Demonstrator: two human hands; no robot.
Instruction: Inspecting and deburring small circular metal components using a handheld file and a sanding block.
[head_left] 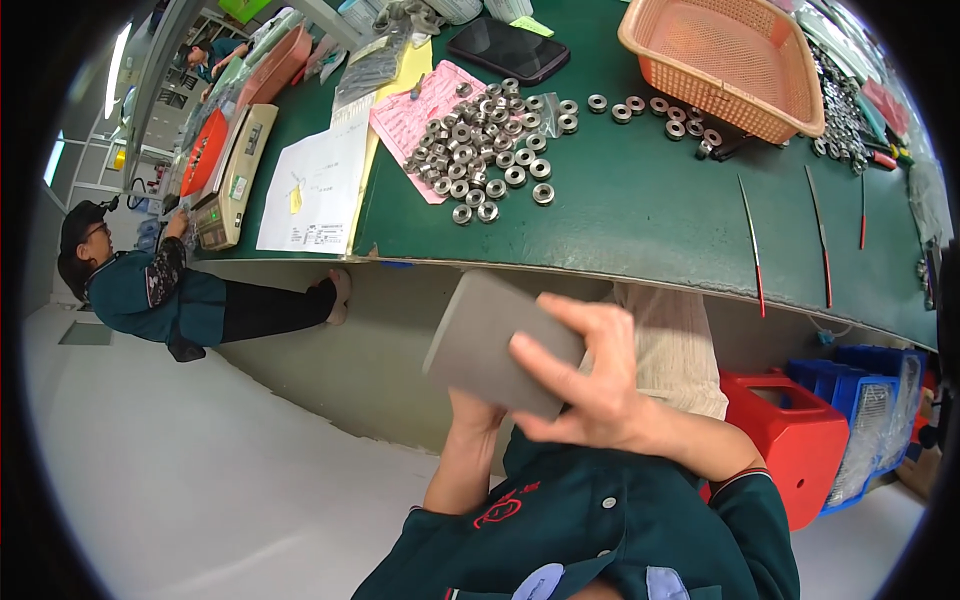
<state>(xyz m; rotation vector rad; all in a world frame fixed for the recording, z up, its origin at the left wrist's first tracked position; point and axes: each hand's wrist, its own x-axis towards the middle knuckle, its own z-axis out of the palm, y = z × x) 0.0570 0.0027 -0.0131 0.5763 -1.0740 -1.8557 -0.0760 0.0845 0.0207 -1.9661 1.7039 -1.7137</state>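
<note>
A flat grey rectangular block (490, 340) is held up in front of my body, off the near edge of the bench. My right hand (600, 385) grips its right side, two fingers lying across the top face and the thumb along the lower edge. My left hand (474, 408) is under the block at its lower left; only the wrist and the heel of the hand show, and its fingers are hidden. Beyond the block, many small metal rings (490, 140) lie heaped on the green bench (620, 215), partly over a pink sheet (432, 105).
An orange basket (725, 60) stands at the back right. Thin red-handled tools (755, 250) lie below it. Papers (315, 185), a scale (235, 180) and a black phone (510, 48) are further left. A co-worker (140, 270) stands at far left. Beside me is a red stool (785, 440).
</note>
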